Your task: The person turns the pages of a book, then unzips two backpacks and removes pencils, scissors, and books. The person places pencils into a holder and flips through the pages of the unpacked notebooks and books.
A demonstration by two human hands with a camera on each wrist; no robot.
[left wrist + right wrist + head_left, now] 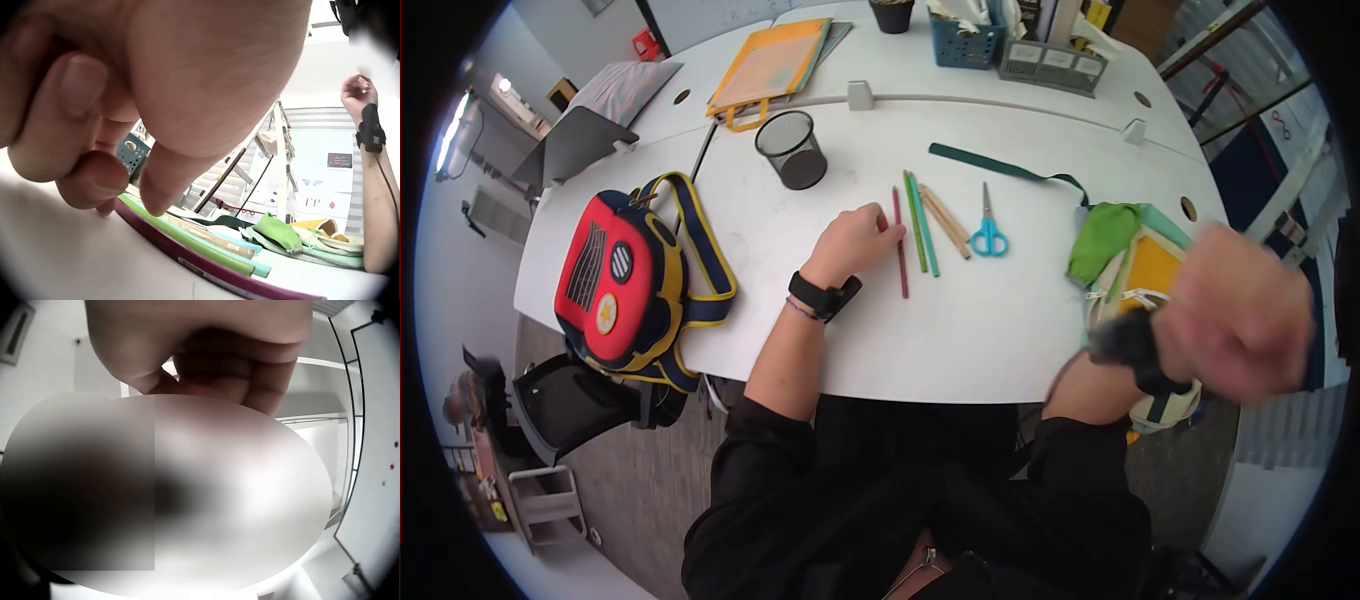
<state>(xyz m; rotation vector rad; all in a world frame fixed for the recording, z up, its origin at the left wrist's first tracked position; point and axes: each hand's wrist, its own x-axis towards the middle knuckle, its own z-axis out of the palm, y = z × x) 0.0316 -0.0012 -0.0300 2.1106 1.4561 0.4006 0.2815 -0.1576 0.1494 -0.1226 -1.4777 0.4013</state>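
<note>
The left hand (853, 245) is curving bent fingers at the slim dark-red pencil (903, 265) on the white table (970, 345), a light pinch suiting its round barrel, while the blurred right hand (1245, 315) is curling mid-air, either hand's hold being unclear.

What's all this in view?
Desks: several, white, centre
Backpack: one, red and navy, left
Pencils: at least five, red, green, teal, tan, centre
Scissors: one, blue-handled, beside pencils
Mesh cup: one, black, upper left
Bag: one, green, yellow, cream, right
Folders: some, orange, far left
Basket: one, blue, far side
Desk organizer: one, grey, beside basket
Pot: one, black, far side
Laptop: one, grey, far left
Chair: one, black, lower left
Wristbands: two, black, on wrists
Left hand: one, at pencils
Right hand: one, raised
</note>
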